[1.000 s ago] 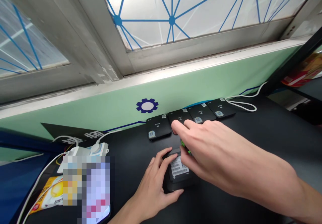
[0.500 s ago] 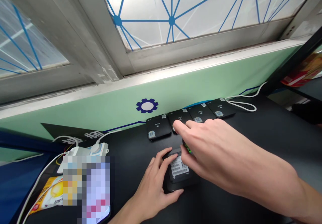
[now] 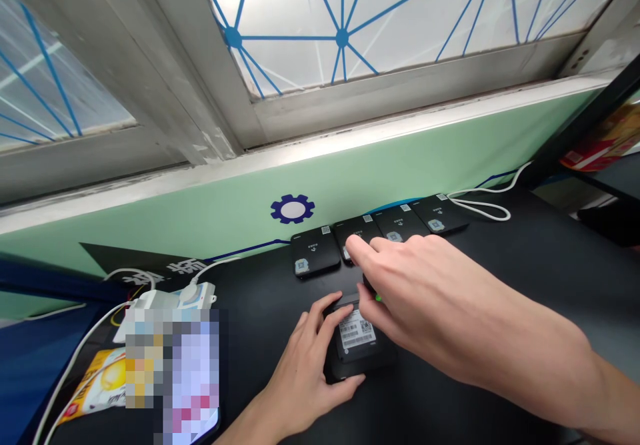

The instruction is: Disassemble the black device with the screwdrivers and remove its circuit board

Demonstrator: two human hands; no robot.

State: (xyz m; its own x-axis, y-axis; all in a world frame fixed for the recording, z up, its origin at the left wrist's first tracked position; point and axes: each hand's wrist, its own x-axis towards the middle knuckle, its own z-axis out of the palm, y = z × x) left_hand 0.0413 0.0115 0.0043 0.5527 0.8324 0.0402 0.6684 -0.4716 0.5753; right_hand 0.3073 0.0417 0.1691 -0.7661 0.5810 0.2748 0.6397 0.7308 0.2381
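On the black table lies a black electronic box with a white barcode label facing up. My left hand grips its left side, fingertips at the far edge and thumb at the near edge. Above the far right corner of the box, my right hand is closed around a screwdriver. Only a bit of its black and green handle shows; the tip and the spot it meets are hidden behind the fingers.
Several similar black boxes stand in a row along the green wall. A white cable is at their right. To the left are a white power strip, a snack packet and a blurred-out phone.
My right hand has turned slightly about the screwdriver, so less of the green on its handle shows. My left hand and the box have stayed put.
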